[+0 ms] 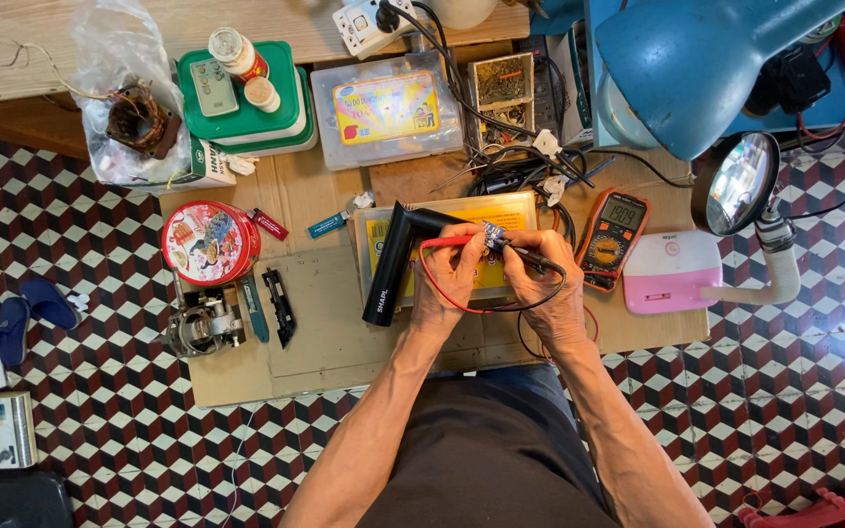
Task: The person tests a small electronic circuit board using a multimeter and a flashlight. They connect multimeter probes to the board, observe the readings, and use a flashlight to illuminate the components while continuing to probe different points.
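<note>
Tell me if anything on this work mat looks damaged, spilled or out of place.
Nothing looks spilled or broken. The left hand holds a red probe and the right hand a black probe against a small blue circuit board. The cables behind are tangled, and parts lie loosely about.

I look down on a tiled floor point(100, 391) of red, black and white cubes — a wooden bench point(149, 44) at eleven o'clock, a blue desk lamp point(696, 68) at one.
</note>
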